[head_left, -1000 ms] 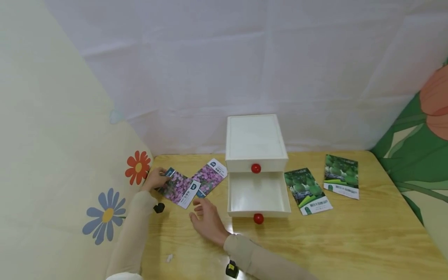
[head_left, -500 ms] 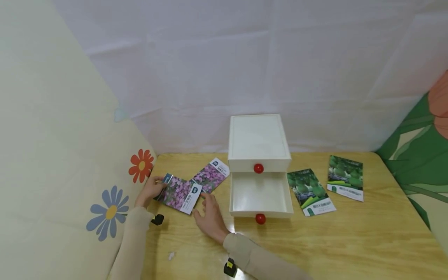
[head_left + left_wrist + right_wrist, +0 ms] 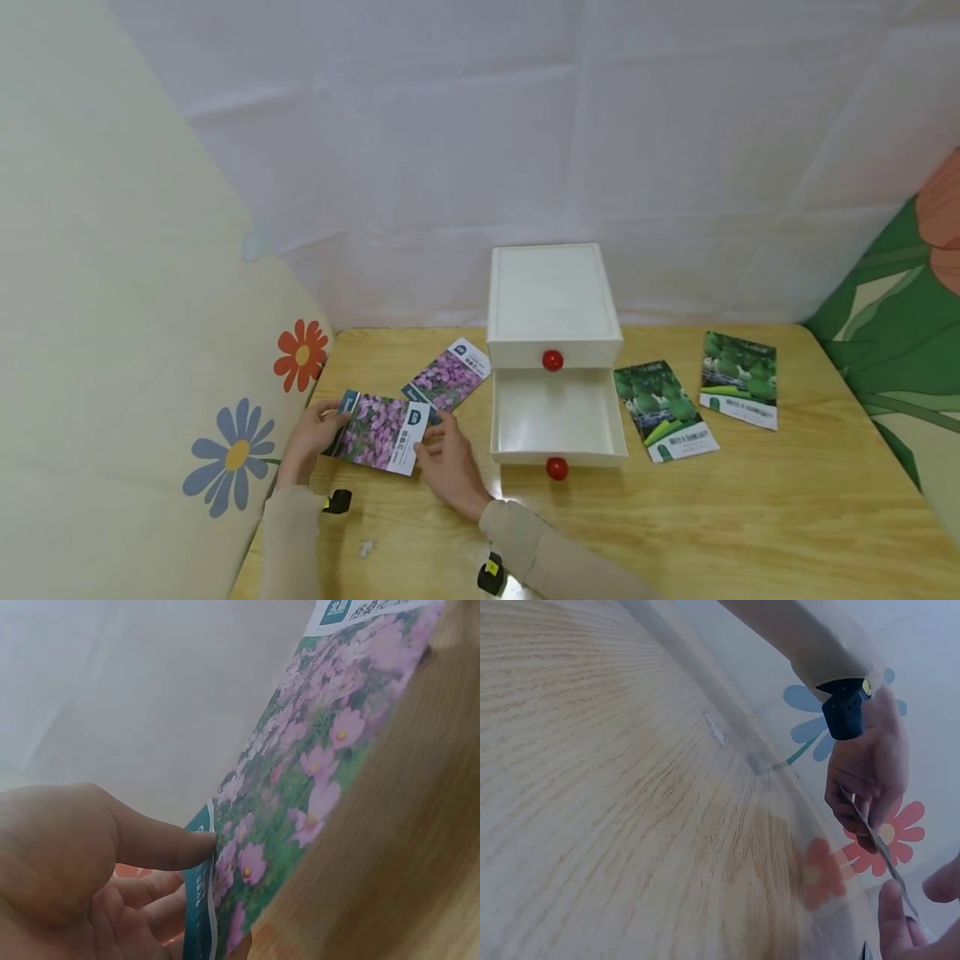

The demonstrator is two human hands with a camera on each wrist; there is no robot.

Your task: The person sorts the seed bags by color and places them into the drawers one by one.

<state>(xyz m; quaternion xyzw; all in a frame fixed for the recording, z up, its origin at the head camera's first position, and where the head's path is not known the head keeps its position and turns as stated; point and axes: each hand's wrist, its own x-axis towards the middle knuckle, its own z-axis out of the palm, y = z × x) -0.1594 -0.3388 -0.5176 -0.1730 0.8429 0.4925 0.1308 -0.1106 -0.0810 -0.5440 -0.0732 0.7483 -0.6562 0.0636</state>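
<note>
My left hand (image 3: 315, 437) pinches a seed packet (image 3: 375, 433) with pink flowers by its teal end. In the left wrist view the thumb (image 3: 172, 844) presses its printed face, with fingers behind. The packet tilts up from the wooden table. My right hand (image 3: 450, 471) is at the packet's white end. In the right wrist view that hand's fingers (image 3: 892, 922) and thumb stand on either side of the packet's edge, with a gap on the thumb side. A second pink flower packet (image 3: 450, 375) lies just behind, partly overlapped by the held one.
A white two-drawer box (image 3: 551, 292) stands at the back centre; its lower drawer (image 3: 555, 417) is pulled out by a red knob. Two green seed packets, one nearer (image 3: 663, 412) and one farther (image 3: 738, 379), lie to its right. A flower-printed wall (image 3: 236, 454) borders the left side.
My left hand has drawn the front pink flower packet toward me and turned it, lifting it at a tilt. My right hand has come up to its white end.
</note>
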